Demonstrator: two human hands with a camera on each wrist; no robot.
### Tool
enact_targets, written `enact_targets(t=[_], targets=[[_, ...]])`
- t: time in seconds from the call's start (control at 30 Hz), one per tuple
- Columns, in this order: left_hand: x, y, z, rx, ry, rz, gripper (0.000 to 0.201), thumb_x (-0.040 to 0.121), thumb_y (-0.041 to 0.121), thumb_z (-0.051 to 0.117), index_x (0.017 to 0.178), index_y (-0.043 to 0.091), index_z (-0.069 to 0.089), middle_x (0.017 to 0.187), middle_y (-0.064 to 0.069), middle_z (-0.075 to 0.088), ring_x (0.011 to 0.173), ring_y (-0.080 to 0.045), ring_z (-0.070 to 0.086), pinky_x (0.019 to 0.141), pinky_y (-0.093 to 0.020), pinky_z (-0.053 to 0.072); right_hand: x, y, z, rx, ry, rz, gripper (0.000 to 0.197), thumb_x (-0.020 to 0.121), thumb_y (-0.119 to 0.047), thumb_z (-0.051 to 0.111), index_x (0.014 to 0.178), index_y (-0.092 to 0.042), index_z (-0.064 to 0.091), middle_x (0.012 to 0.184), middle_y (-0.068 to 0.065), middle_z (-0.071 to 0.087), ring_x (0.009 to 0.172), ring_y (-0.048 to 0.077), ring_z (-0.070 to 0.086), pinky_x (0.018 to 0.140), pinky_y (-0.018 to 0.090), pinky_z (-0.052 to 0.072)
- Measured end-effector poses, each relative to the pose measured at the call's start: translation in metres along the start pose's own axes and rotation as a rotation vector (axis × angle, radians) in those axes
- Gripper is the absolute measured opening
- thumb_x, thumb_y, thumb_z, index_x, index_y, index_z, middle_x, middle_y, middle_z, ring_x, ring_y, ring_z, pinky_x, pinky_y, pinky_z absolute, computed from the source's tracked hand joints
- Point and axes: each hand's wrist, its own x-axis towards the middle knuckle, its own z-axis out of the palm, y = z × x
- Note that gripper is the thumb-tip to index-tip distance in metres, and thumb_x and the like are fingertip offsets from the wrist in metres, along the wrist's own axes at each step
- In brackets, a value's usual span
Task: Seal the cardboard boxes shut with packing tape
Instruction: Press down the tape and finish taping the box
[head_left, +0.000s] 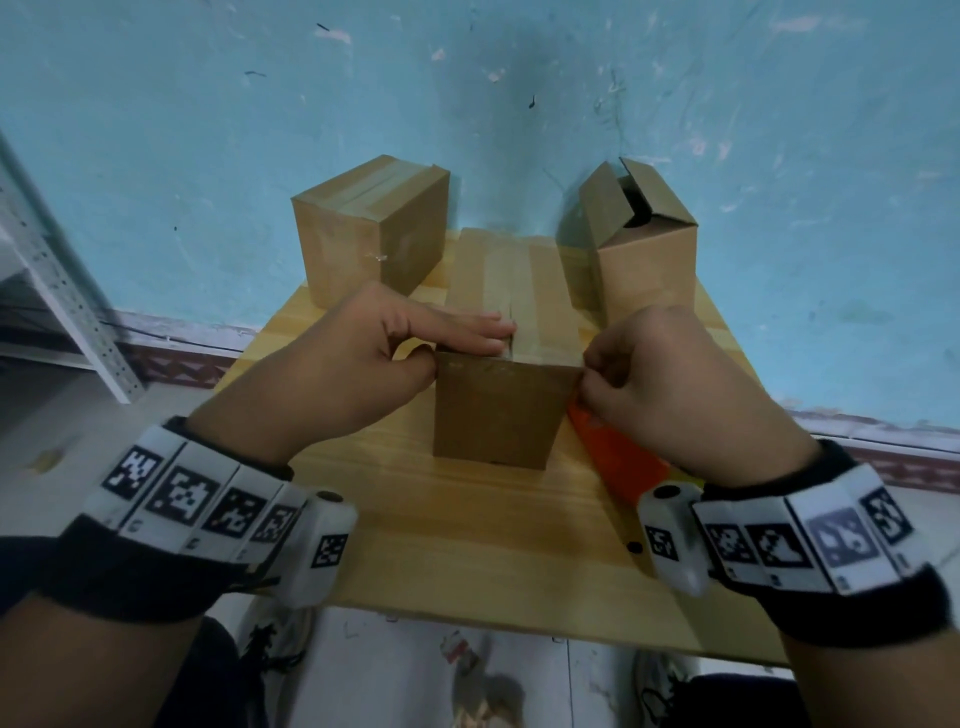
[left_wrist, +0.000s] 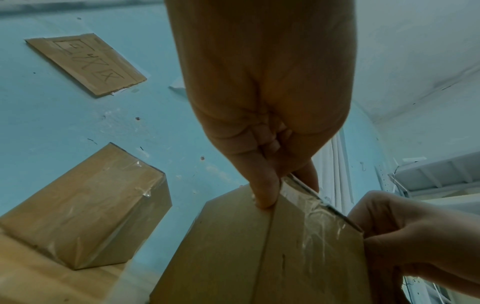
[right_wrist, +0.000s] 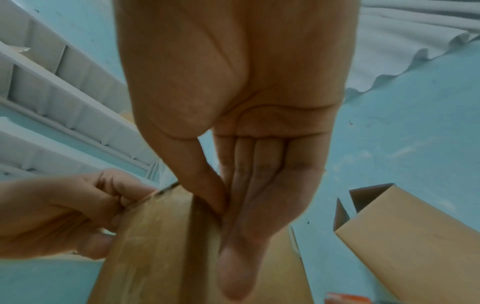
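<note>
Cardboard box edge between hands

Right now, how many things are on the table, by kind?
On the table:
boxes: 3 (left, middle, right, open)
orange tool: 1
Total: 4

Wooden table, blue wall, grey metal shelving, cardboard sign.
</note>
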Motion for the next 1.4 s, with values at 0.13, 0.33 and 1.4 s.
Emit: enact_targets(t=[0.13, 0.33, 1.4], targets=[[-0.002, 0.001, 0.0, 0.029, -0.019, 0.029, 0.056, 0.083, -0.023, 0.056, 0.117, 0.018, 0.072, 0.127, 0.014, 0.066, 0.128, 0.001, 0.053, 0.102, -0.018, 0.046, -0.001, -0.004, 0.005, -0.085, 0.062, 0.043, 0.029, 0.08, -0.007, 0.061, 0.051, -0.013, 0.06, 0.047, -0.002, 0.05, 0.046, 0.009, 0.049, 0.046, 0.02, 0.033], [-0.002, -0.003, -0.004, 0.053, -0.093, 0.055, 0.055, 0.087, -0.023, 0.053, 0.127, 0.013, 0.065, 0.137, 0.01, 0.06, 0.135, -0.004, 0.047, 0.113, -0.019, 0.034, 0.0, -0.004, 0.01, -0.037, 0.01, 0.122, 0.03, 0.083, -0.004, 0.056, 0.055, -0.009, 0.063, 0.051, 0.001, 0.055, 0.047, 0.013, 0.052, 0.044, 0.021, 0.036], [0.004, -0.022, 0.009, -0.087, 0.225, -0.33, 0.057, 0.103, 0.014, 0.047, 0.156, 0.022, 0.024, 0.151, 0.002, 0.047, 0.139, -0.008, 0.042, 0.118, -0.039, 0.034, 0.004, -0.018, 0.021, 0.431, 0.006, 0.199, 0.041, 0.099, -0.03, 0.054, 0.135, -0.012, 0.05, 0.095, 0.018, 0.071, 0.09, 0.024, 0.065, 0.081, 0.034, 0.05]])
